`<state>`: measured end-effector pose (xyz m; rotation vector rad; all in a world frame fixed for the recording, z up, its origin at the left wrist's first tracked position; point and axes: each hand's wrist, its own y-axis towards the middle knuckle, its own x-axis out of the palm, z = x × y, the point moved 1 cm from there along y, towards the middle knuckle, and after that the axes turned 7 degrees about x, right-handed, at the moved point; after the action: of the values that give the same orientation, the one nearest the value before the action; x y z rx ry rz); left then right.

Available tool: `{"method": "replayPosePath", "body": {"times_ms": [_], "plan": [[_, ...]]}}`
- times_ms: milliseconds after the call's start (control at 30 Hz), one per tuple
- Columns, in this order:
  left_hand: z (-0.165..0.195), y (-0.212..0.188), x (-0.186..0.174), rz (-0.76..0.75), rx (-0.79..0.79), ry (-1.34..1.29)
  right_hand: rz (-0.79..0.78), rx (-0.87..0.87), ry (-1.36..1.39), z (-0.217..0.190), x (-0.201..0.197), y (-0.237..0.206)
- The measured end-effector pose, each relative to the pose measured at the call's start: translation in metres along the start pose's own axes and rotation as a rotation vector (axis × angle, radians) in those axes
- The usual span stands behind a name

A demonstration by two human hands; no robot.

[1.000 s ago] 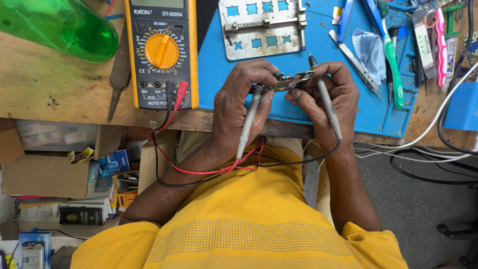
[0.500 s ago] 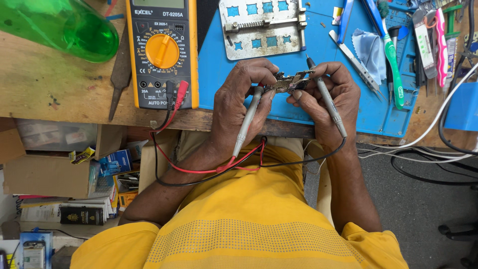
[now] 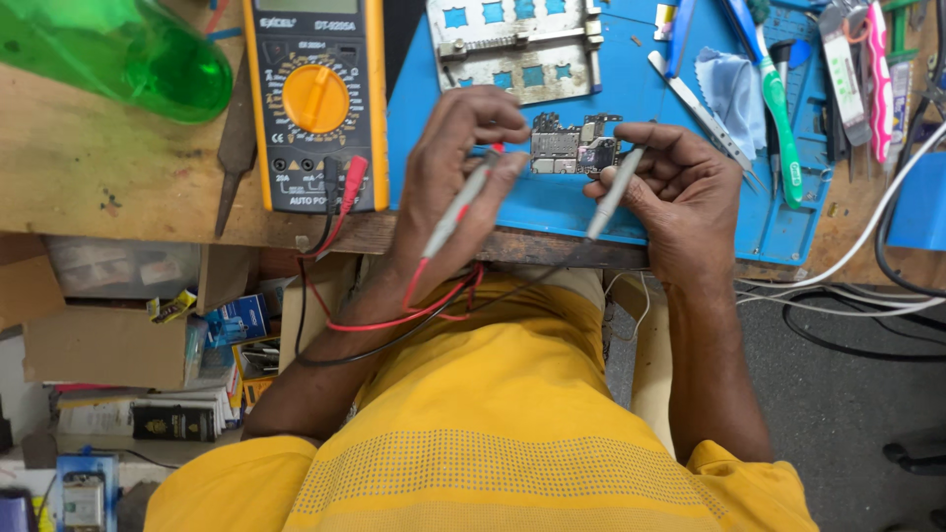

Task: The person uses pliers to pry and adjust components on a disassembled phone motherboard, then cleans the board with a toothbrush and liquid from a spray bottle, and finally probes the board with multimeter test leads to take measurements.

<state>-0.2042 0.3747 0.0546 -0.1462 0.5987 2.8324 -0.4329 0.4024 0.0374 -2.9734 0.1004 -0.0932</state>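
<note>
Green bottle [image 3: 118,54] far left, yellow multimeter [image 3: 315,99] with both leads plugged in. Left hand [image 3: 448,167] closed around grey probe [image 3: 455,209], tip at the small circuit board [image 3: 574,146] lying on blue mat [image 3: 690,187]. Right hand [image 3: 680,192] pinches second probe [image 3: 613,192], tip just beside the board's right edge. Probing looks underway; meter display is out of view

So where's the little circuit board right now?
In the head view, the circuit board lies on the blue mat, between the left hand and right hand, just below the metal frame.
</note>
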Motion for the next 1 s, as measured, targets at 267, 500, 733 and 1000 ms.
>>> {"method": "replayPosePath", "body": {"times_ms": [267,500,733,1000], "plan": [[-0.011,-0.009,-0.005,0.002,-0.182,-0.225,0.146,-0.258,-0.686,0.007,-0.022,-0.003],[-0.005,-0.007,0.002,0.014,-0.062,-0.469,0.179,-0.41,-0.513,0.015,-0.028,-0.025],[-0.014,-0.007,0.025,0.011,-0.078,-0.402,0.221,-0.539,-0.55,0.026,-0.039,-0.03],[-0.012,0.003,0.043,-0.103,0.005,0.013,0.267,-0.41,-0.397,0.018,-0.034,-0.033]]}}
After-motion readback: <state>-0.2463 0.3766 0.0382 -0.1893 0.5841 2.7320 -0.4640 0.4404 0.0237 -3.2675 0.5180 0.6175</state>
